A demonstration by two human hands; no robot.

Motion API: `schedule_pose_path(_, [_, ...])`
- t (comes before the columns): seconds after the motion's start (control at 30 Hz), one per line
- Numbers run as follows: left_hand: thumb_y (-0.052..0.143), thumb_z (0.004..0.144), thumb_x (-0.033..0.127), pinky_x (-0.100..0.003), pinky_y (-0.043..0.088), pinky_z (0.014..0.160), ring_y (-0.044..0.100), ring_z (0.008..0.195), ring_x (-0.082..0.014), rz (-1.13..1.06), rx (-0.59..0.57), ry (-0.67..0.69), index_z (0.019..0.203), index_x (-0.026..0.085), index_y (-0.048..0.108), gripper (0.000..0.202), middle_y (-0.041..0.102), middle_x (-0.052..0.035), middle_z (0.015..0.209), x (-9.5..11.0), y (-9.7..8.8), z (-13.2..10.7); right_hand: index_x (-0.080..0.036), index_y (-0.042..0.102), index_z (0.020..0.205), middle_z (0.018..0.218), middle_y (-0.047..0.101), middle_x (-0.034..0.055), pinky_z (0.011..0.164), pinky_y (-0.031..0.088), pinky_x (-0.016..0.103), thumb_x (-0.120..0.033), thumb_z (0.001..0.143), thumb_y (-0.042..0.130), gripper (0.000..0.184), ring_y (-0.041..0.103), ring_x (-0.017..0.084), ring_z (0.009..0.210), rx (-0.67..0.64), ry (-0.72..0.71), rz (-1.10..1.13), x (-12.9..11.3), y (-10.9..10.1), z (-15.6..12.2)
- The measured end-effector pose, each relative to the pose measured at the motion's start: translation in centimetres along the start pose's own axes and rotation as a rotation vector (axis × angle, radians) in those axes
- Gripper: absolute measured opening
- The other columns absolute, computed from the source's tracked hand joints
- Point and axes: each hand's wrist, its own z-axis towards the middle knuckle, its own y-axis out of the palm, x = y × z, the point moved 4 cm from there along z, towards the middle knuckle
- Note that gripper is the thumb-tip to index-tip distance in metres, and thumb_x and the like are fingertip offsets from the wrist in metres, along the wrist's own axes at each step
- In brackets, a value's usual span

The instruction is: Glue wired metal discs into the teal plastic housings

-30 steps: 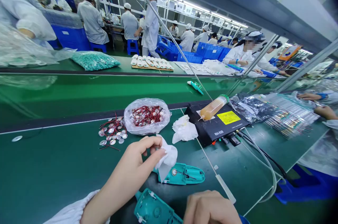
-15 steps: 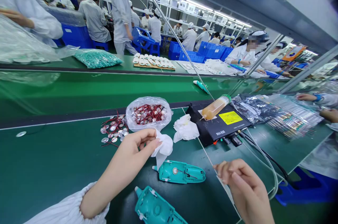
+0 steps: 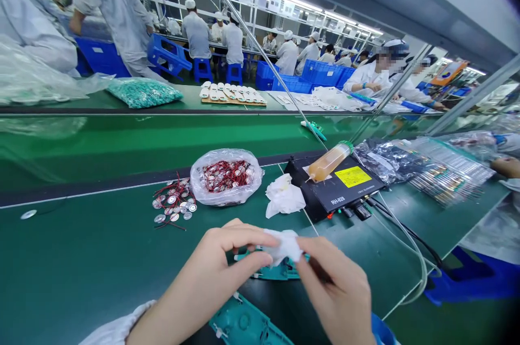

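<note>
My left hand pinches a crumpled white tissue between thumb and fingers. My right hand meets it from the right, its fingers closed on the same tissue. Both hands hover over a teal plastic housing on the green bench, mostly hidden beneath them. A second teal housing lies at the near edge below my left wrist. Small metal discs with red wires lie loose to the left, beside a clear bag of the same parts.
Another crumpled tissue lies by a black controller box bearing an amber syringe. Cables trail right. A conveyor belt runs behind, carrying a teal part. Workers in white sit beyond; a co-worker's hand at right.
My right hand has come up and left and now grips the tissue together with my left hand. The tissue now covers the teal housing. A person in the background walked left.
</note>
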Motion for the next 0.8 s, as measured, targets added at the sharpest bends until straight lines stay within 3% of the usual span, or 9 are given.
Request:
schedule_pose_path(0.1, [0.061,0.074,0.022,-0.023,0.048,0.064,0.059,0.07,-0.0153,0.061,0.034,0.0,0.083,0.027,0.073,0.015,0.071,0.0008,0.083,0.0,-0.9,0.1,-0.023,0.067,0.087,0.06,0.059,-0.0034,0.044,0.041,0.02,-0.026,0.084,0.057,0.01,0.048,0.011,0.044,0.086,0.147,-0.17,3.8,-3.2,-0.6])
schedule_pose_path(0.17, [0.059,0.077,0.025,-0.024,0.047,0.064,0.06,0.069,-0.0155,0.123,0.044,-0.007,0.079,0.026,0.072,0.013,0.07,0.0012,0.08,-0.1,-1.4,0.1,-0.022,0.067,0.089,0.052,0.053,-0.0042,0.04,0.04,0.021,-0.035,0.082,0.058,0.017,0.046,0.012,0.041,0.144,0.281,-0.308,6.8,-5.5,-0.9])
schedule_pose_path(0.27, [0.056,0.08,0.028,-0.025,0.046,0.064,0.062,0.072,-0.0167,0.233,-0.035,-0.035,0.077,0.026,0.071,0.015,0.07,0.0019,0.079,-0.5,-1.6,0.2,-0.019,0.062,0.11,0.071,0.066,0.0012,0.036,0.041,0.023,-0.043,0.076,0.056,0.041,0.045,0.011,0.036,-0.05,0.389,-0.345,10.6,-7.3,-1.1])
schedule_pose_path(0.33, [0.053,0.083,0.028,-0.027,0.046,0.067,0.062,0.077,-0.0184,0.307,-0.102,-0.061,0.079,0.027,0.07,0.018,0.069,0.0017,0.083,-1.2,-1.4,0.2,-0.018,0.061,0.112,0.077,0.067,0.0036,0.035,0.042,0.024,-0.044,0.076,0.055,0.045,0.046,0.011,0.035,-0.101,0.412,-0.382,11.8,-7.8,-1.4])
schedule_pose_path(0.4, [0.05,0.085,0.026,-0.031,0.047,0.075,0.061,0.088,-0.0211,0.386,-0.134,-0.078,0.086,0.026,0.069,0.019,0.068,0.0,0.091,-1.9,-1.2,0.2,-0.018,0.062,0.106,0.073,0.066,0.0036,0.033,0.041,0.024,-0.042,0.079,0.053,0.037,0.046,0.011,0.035,-0.065,0.386,-0.4,11.4,-7.6,-1.6])
schedule_pose_path(0.47, [0.051,0.083,0.021,-0.036,0.044,0.086,0.057,0.101,-0.0239,0.458,-0.144,-0.086,0.098,0.024,0.066,0.022,0.066,-0.0028,0.103,-2.7,-1.0,0.1,-0.019,0.063,0.097,0.072,0.063,0.0037,0.036,0.042,0.023,-0.037,0.085,0.051,0.024,0.049,0.012,0.039,-0.054,0.281,-0.337,9.5,-6.2,-1.8])
schedule_pose_path(0.53, [0.057,0.079,0.019,-0.04,0.04,0.095,0.051,0.111,-0.0253,0.493,-0.184,-0.083,0.113,0.024,0.061,0.034,0.061,-0.0043,0.116,-3.3,-0.8,0.1,-0.021,0.062,0.092,0.083,0.063,0.0064,0.053,0.051,0.024,-0.027,0.089,0.048,0.016,0.06,0.016,0.061,-0.154,0.102,-0.203,6.8,-3.7,-2.0])
schedule_pose_path(0.63, [0.065,0.075,0.018,-0.038,0.038,0.099,0.047,0.116,-0.0245,0.491,-0.279,-0.081,0.121,0.027,0.055,0.048,0.057,-0.0024,0.121,-4.0,-0.5,0.2,-0.024,0.064,0.096,0.103,0.056,0.0106,0.07,0.053,0.033,-0.018,0.09,0.045,0.021,0.058,0.023,0.09,-0.352,-0.099,-0.168,3.4,0.2,-2.4])
schedule_pose_path(0.8, [0.07,0.073,0.014,-0.035,0.038,0.096,0.048,0.112,-0.0239,0.513,-0.342,-0.084,0.117,0.026,0.058,0.047,0.06,-0.002,0.115,-4.7,0.2,0.4,-0.025,0.066,0.095,0.115,0.046,0.0121,0.075,0.05,0.044,-0.014,0.089,0.046,0.023,0.048,0.029,0.102,-0.401,-0.146,-0.245,2.8,2.4,-2.3])
